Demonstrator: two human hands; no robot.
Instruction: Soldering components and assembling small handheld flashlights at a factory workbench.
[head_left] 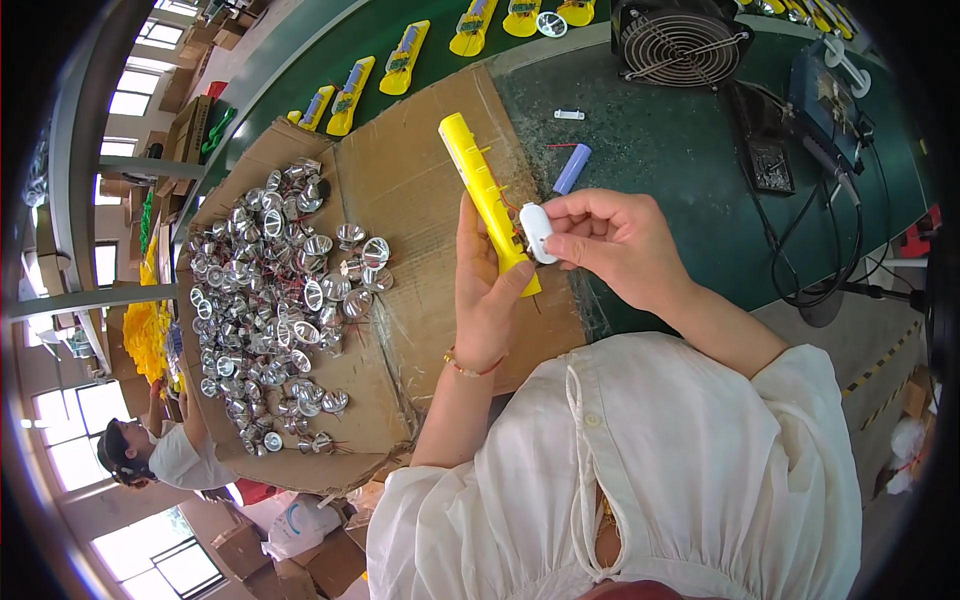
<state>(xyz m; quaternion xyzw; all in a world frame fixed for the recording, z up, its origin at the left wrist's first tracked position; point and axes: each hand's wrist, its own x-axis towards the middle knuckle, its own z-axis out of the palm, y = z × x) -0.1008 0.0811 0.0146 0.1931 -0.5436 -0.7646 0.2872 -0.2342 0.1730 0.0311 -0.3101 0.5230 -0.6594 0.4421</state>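
Note:
My left hand is closed around the lower part of a long yellow plastic flashlight housing, which tilts with its top to the left. Small pegs stick out along the housing's right side. Between thumb and fingers, my right hand grips a white oval plastic piece against the lower part of the housing. A thin red wire shows beside the white piece; where it ends is hidden. Just beyond my right hand, a blue-violet cylindrical battery with a red lead lies on the green bench.
An open cardboard box at left holds many shiny reflector cups. Yellow housings line the far side. A fan, a soldering station with cables and a small white part occupy the bench. Another person works at far left.

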